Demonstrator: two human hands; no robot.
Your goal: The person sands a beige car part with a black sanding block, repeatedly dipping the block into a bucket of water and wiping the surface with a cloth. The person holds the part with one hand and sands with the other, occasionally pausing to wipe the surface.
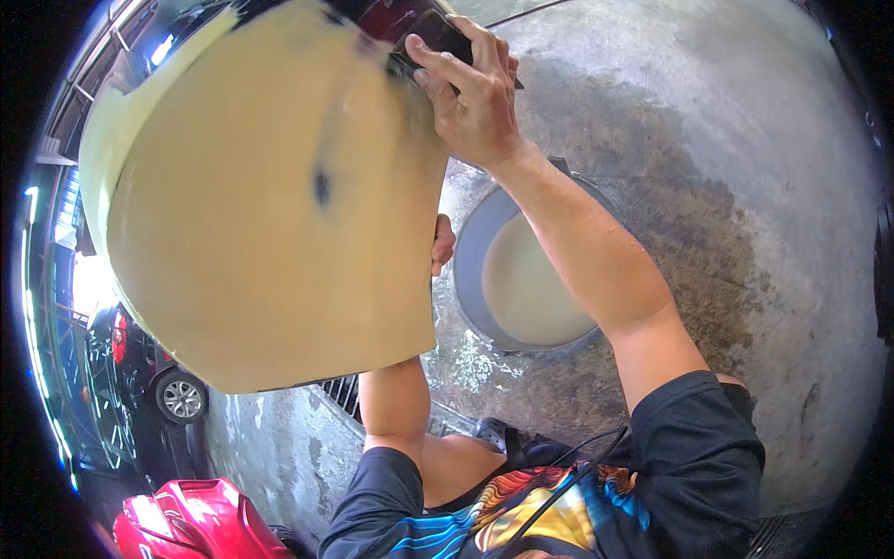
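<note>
While the concrete floor filled most of the background, patchy with damp stains, a black car was parked off to the left. The main thing was the big curved panel, held up in front of the person's body, left of centre and over the floor. The round grey tub sat on the floor just right of it, with cloudy pale liquid inside.

As for the hands, the right hand was gripping a dark block, thumb on one side and fingers on the other, at the panel's upper right corner. The left hand was mostly hidden behind the panel, only some bent fingers showing by its right edge, so I couldn't tell if it was properly clamped on or just bracing.

Progress-wise, I'd call it pretty far along: nearly the whole face was an even, smooth-looking tan. What seemed left was the upper end, where a glossy dark-red area met the tan with a blotchy border, plus maybe one small dark smudge right of the middle. Couldn't judge the back at all.
</note>
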